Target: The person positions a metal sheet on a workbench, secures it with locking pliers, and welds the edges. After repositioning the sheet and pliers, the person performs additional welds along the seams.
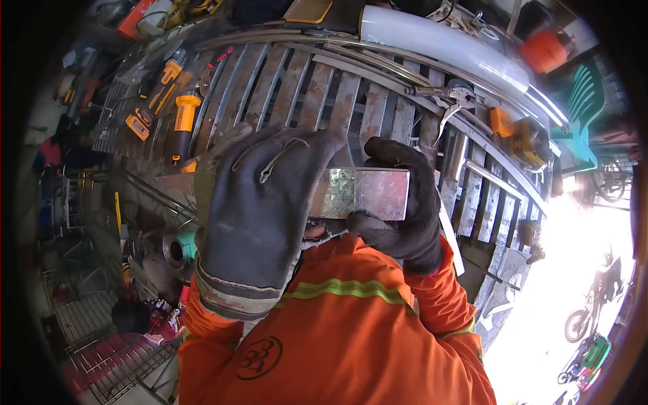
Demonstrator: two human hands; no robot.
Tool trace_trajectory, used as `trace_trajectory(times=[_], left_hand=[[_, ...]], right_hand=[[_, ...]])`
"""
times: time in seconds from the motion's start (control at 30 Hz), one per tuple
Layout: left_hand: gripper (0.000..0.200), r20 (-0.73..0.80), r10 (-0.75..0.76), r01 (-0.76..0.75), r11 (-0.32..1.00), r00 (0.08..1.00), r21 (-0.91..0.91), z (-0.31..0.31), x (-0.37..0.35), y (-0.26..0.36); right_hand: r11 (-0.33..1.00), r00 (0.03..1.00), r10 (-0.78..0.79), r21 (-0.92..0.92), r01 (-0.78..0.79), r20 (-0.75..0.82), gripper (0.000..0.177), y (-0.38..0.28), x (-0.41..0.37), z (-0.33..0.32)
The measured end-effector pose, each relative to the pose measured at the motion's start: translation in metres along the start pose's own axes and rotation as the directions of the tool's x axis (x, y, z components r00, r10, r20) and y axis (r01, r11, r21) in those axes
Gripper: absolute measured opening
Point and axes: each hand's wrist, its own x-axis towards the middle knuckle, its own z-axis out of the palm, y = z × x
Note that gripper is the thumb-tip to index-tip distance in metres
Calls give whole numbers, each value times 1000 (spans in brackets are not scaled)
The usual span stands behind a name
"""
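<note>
Shiny rect. metal piece [368,194], horizontal, gripped

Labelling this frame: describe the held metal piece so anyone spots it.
Above the rusty slatted workbench, two gloved hands meet mid-frame. Between the grey-gloved left hand and black-gloved right hand sits a short rectangular metal bar. It is bright and silvery, unlike the rusty slats behind it.

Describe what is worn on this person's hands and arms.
Both hands wear dark work gloves. The left hand has a bulky black glove with loose thread and a worn grey cuff. The right hand has a black fuzzy glove. The sleeves are orange, with a yellow-green reflective band and a round emblem.
</note>
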Motion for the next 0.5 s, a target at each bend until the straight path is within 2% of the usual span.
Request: trace_trajectory(times=[0.07,0.1,0.23,0.3,0.33,0.4,0.43,0.5], left_hand=[[71,4,-14,14,1000,1000,-12,1,1,0],[69,-15,-23,23,1000,1000,2,4,1,3],[70,-67,-34,34,999,997,-10,12,-7,2],[72,-94,-13,13,1000,995,5,13,-8,1],[73,-96,-20,18,1000,995,-23,12,-7,1],[74,-100,-30,25,998,995,-54,13,-8,0],[71,-111,-53,43,995,992,-93,16,-9,-1],[68,-115,-67,51,989,991,-135,21,-10,-8]], right_hand=[[970,989,-149,-188,150,21,84,5,0,1],[988,997,-81,-134,81,8,87,7,-5,2],[979,991,-132,-155,135,29,88,11,-7,1],[935,977,-176,-291,204,121,97,13,-10,-2],[934,977,-174,-293,203,123,97,12,-11,-1],[968,995,-47,-243,67,90,98,8,-15,2],[967,995,-46,-246,68,92,98,4,-13,4],[984,999,-26,-180,19,-38,83,-6,-12,12]])
